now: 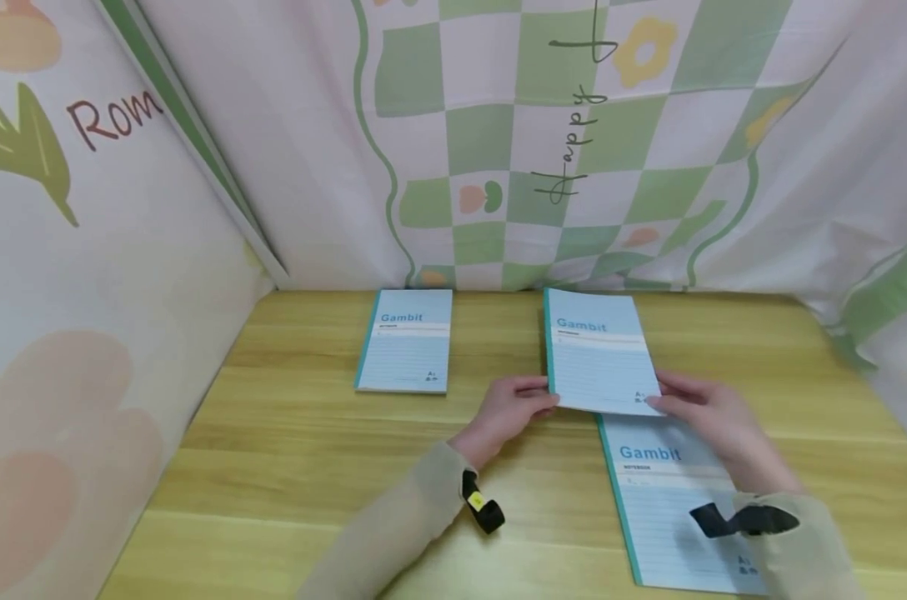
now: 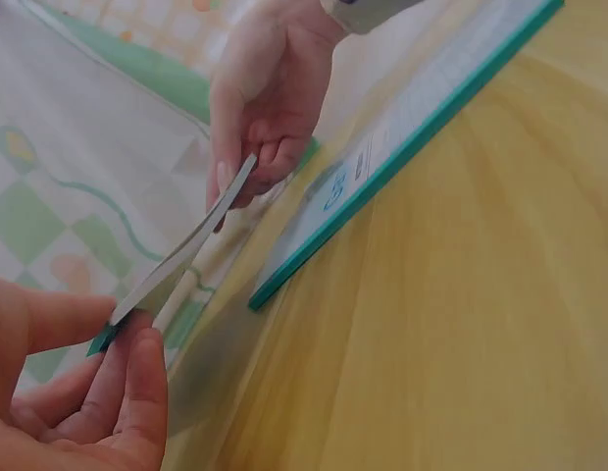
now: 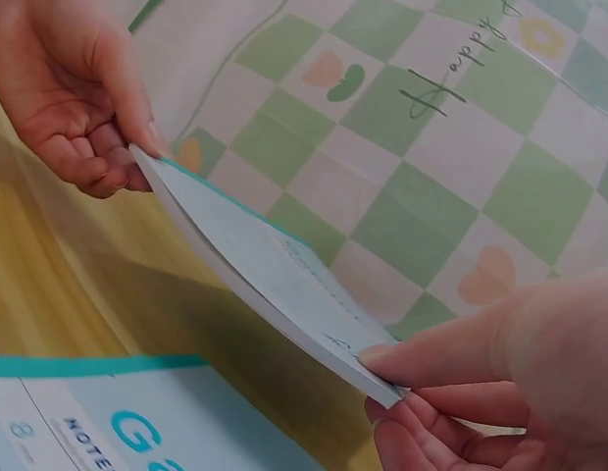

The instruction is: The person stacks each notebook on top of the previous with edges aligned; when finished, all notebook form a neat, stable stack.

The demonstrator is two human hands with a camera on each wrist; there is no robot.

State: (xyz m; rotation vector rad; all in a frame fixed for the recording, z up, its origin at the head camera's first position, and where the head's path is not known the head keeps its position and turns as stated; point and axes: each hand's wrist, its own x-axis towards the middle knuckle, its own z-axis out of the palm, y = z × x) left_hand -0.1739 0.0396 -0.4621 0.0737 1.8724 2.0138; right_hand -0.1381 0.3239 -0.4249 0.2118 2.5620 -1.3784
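Both hands hold one light blue notebook with a teal spine, raised above the table. My left hand pinches its lower left corner at the spine, thumb on top and fingers below. The lower right corner is pinched by my right hand. In the right wrist view the held notebook bows slightly between the two hands. A larger notebook lies on the table below my right hand, partly covered by that forearm. To the left, a smaller notebook lies flat near the back edge.
The wooden table meets a hanging checkered curtain at its back edge. A white printed panel stands along the left side. Black straps sit on both wrists.
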